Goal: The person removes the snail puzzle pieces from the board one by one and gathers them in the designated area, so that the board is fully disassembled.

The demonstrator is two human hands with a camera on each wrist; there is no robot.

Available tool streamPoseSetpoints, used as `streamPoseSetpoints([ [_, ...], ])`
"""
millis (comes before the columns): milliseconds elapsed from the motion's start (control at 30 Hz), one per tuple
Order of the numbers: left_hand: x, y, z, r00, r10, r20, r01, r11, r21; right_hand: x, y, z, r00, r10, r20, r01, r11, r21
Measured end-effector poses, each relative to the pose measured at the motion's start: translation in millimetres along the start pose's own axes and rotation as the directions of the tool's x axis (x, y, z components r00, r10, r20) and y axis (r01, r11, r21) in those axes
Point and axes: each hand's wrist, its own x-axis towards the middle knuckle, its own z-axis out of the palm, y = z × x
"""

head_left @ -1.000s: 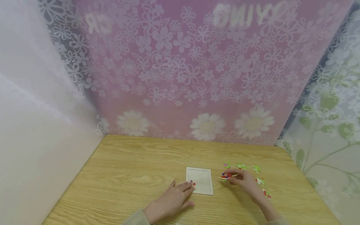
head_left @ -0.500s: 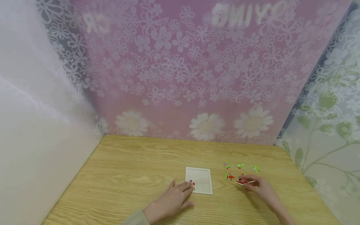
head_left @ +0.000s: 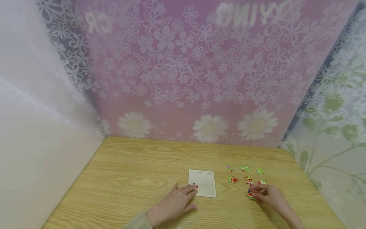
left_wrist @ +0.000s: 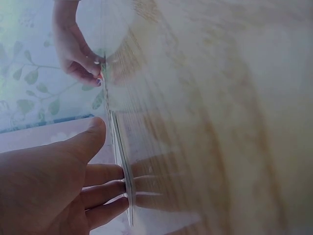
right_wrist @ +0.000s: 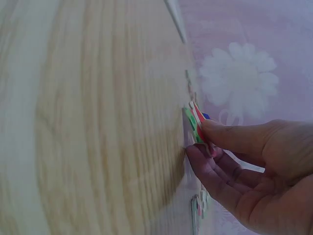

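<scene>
A flat red, white and blue puzzle piece (head_left: 250,194) is pinched between the thumb and fingertips of my right hand (head_left: 270,195), low over the table's right side. In the right wrist view the puzzle piece (right_wrist: 201,125) stands tilted, with a green part along its lower side; whether that is a second piece I cannot tell. My left hand (head_left: 172,203) rests with straight fingers on the lower left of a white puzzle tray (head_left: 206,183). A small red patch (head_left: 197,187) shows in the tray beside those fingertips. In the left wrist view the fingers touch the tray's edge (left_wrist: 122,156).
Several loose puzzle pieces lie right of the tray in rows: a green one with a purple spot (head_left: 229,167), green-and-white ones (head_left: 259,171), and red ones (head_left: 234,180). A flowered pink wall (head_left: 171,79) closes off the table (head_left: 137,165) at the back.
My right hand has carried the piece from beside the tray rightward and toward me, uncovering loose pieces behind it. The left hand has stayed on the tray.
</scene>
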Motion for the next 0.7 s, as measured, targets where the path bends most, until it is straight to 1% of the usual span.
streamPoseSetpoints([
  [67,0.3,0.0,0.2,1.0,0.001,-0.001,-0.001,1.0,0.005,0.5,1.0,0.4,1.0,-0.014,0.0,0.014,0.999,-0.046],
  [200,0.9,-0.2,0.8,1.0,0.002,-0.001,-0.002,1.0,0.004,3.0,-0.2,2.7,0.999,0.011,-0.034,-0.015,0.991,-0.133],
  [300,0.8,-0.5,1.0,1.0,0.002,0.011,-0.002,1.0,-0.012,5.2,-2.2,5.4,0.996,0.044,-0.071,-0.056,0.982,-0.178],
  [467,0.3,-0.7,0.5,1.0,0.001,0.02,-0.001,1.0,-0.021,8.6,-3.0,7.9,0.994,0.034,-0.107,-0.061,0.965,-0.255],
  [567,0.1,-0.6,0.3,1.0,-0.001,0.02,0.002,1.0,-0.019,9.8,-2.8,7.8,0.993,0.039,-0.113,-0.069,0.96,-0.272],
  [700,-0.1,-0.5,0.2,1.0,-0.003,0.021,0.004,1.0,-0.026,9.9,-5.2,7.3,0.99,0.068,-0.127,-0.096,0.967,-0.236],
])
